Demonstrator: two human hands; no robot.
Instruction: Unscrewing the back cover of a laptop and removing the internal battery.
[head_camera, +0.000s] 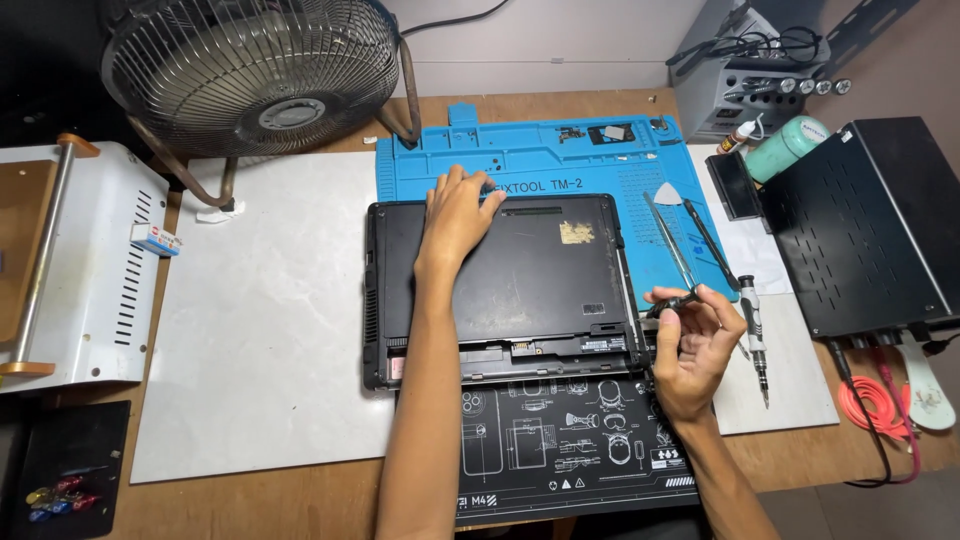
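A black laptop (530, 280) lies upside down on a blue work mat (540, 160) and a black printed mat (570, 450). My left hand (458, 215) rests flat on the laptop's far left part, fingers spread over its back edge. My right hand (695, 340) is at the laptop's near right corner, fingers closed on a thin dark tool (668, 298) whose tip touches the laptop's right edge. A black precision screwdriver (755, 335) lies just right of that hand. Tweezers (672, 240) and a second slim tool (712, 245) lie on the blue mat.
A metal fan (255, 75) stands at the back left. A white machine (80, 270) sits at the left edge. A black box unit (870, 225) with red cables (870, 405) fills the right side. A green bottle (785, 148) and grey equipment (745, 70) stand behind it.
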